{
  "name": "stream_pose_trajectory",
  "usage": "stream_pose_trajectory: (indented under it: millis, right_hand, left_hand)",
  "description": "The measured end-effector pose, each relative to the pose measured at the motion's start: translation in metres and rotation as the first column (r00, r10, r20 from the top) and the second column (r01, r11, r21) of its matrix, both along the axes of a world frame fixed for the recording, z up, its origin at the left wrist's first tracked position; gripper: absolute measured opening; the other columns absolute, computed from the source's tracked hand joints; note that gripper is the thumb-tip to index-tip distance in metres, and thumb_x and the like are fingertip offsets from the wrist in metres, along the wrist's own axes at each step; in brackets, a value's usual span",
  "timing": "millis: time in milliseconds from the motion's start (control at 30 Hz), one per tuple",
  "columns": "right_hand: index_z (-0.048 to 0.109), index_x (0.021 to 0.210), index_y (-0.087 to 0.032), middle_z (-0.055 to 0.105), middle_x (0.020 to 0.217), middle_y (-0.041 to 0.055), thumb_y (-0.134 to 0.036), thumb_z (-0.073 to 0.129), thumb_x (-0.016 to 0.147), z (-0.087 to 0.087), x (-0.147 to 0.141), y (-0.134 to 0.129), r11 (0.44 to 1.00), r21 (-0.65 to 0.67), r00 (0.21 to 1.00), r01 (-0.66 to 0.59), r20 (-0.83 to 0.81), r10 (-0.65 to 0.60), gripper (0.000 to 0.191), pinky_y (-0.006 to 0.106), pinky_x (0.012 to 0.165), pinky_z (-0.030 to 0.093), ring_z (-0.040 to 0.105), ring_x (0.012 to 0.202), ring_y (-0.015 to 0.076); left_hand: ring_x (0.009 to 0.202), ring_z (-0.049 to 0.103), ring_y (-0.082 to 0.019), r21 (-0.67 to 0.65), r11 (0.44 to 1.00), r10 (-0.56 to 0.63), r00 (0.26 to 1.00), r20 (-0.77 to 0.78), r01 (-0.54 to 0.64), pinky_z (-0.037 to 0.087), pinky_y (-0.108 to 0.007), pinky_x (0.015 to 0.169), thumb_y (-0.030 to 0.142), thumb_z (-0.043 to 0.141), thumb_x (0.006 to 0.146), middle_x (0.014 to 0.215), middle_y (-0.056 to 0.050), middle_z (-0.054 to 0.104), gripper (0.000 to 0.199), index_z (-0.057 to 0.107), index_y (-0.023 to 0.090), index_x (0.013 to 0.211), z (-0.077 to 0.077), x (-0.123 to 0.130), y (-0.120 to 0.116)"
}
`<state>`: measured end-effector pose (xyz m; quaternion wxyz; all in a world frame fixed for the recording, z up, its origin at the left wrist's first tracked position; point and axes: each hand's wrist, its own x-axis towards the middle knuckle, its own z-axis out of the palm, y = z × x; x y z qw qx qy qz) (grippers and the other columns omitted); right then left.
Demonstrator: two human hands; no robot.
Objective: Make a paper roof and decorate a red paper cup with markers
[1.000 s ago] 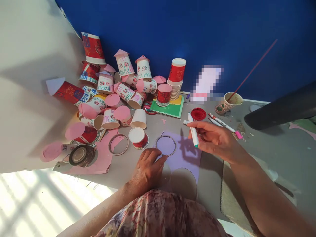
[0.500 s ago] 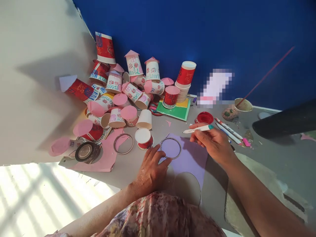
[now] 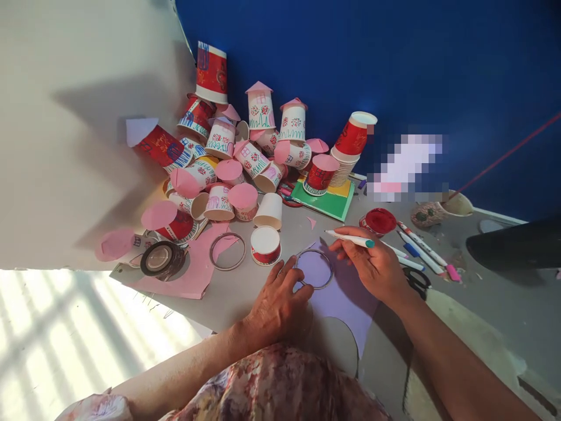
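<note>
A thin round ring (image 3: 332,272) lies on a sheet of purple paper (image 3: 350,310) near the table's front. My left hand (image 3: 280,298) is over the ring's left side, its thumb and forefinger pressed at the rim. In my right hand (image 3: 377,269) is a white marker (image 3: 349,238) with a teal end, held like a pen. Its tip points left, just beyond the far side of the ring, and I cannot tell whether it touches anything. A round hole is cut in the purple sheet nearer my body. A red-and-white paper cup (image 3: 265,245) stands upside down left of the ring.
Decorated paper cups (image 3: 249,158) with pink roofs are heaped at the left. A second ring (image 3: 244,257) and a tape roll (image 3: 160,260) lie near pink paper (image 3: 197,280). At the right are a red tub (image 3: 379,221), several markers (image 3: 421,252) and black-handled scissors (image 3: 418,282).
The view has swung left, so things appear further right. My right hand and marker have shifted slightly left relative to the ring. The scissors beside my right wrist now show. My left hand stays at the ring.
</note>
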<state>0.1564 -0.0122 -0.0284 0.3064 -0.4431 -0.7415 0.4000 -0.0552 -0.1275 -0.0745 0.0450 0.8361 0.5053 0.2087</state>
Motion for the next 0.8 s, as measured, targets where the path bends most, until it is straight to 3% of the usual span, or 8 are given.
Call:
stream_pose_trajectory:
  millis: [67,200,367,533,800]
  right_hand:
    - [0.062,0.125,-0.024,0.078,0.099,0.0063,-0.047,0.044,0.106,-0.004,0.002,-0.001,0.999,0.031,0.999,-0.029,0.024,0.029,0.035,0.032,0.071,0.058,0.074,0.082,0.0199]
    - [0.061,0.126,-0.025,0.077,0.106,0.0084,-0.036,0.043,0.106,-0.009,0.000,0.000,0.956,0.261,0.974,-0.131,0.212,0.076,0.029,0.040,0.088,0.056,0.071,0.100,0.0252]
    - [0.062,0.127,-0.023,0.074,0.101,0.0096,-0.016,0.046,0.099,-0.018,-0.012,0.006,0.872,0.352,0.888,-0.340,0.425,0.175,0.033,0.038,0.082,0.055,0.066,0.097,0.0259]
    - [0.060,0.128,-0.016,0.076,0.105,0.0123,-0.002,0.049,0.085,-0.032,-0.017,0.012,0.770,0.419,0.839,-0.480,0.476,0.264,0.046,0.041,0.082,0.053,0.064,0.103,0.0299]
    - [0.061,0.132,-0.018,0.074,0.106,0.0128,-0.015,0.051,0.097,-0.034,-0.016,0.014,0.801,0.393,0.853,-0.452,0.453,0.259,0.036,0.040,0.083,0.054,0.065,0.101,0.0281]
  left_hand:
    - [0.138,0.053,-0.037,0.011,1.000,-0.002,1.000,0.008,0.002,0.050,-0.056,0.109,0.009,0.057,0.088,0.106,-0.012,0.064,0.023,0.067,0.019,0.106,-0.002,0.000,0.001]
    - [0.136,0.054,-0.038,0.031,0.999,0.014,1.000,0.014,-0.015,0.051,-0.057,0.108,0.007,0.057,0.086,0.105,-0.011,0.064,0.025,0.068,0.020,0.105,-0.006,0.002,0.001]
    - [0.136,0.055,-0.038,0.040,0.999,0.004,0.999,0.043,-0.006,0.051,-0.057,0.107,0.008,0.057,0.089,0.104,-0.011,0.064,0.023,0.068,0.019,0.106,-0.005,0.001,0.001]
    - [0.134,0.056,-0.037,0.034,0.999,0.012,0.998,0.063,-0.014,0.051,-0.054,0.106,0.010,0.057,0.090,0.108,-0.011,0.065,0.024,0.068,0.019,0.110,-0.001,0.000,0.000]
    - [0.133,0.057,-0.035,0.061,0.998,0.023,0.998,0.054,-0.026,0.049,-0.052,0.106,0.009,0.057,0.087,0.106,-0.009,0.066,0.027,0.068,0.021,0.108,-0.003,0.001,-0.001]
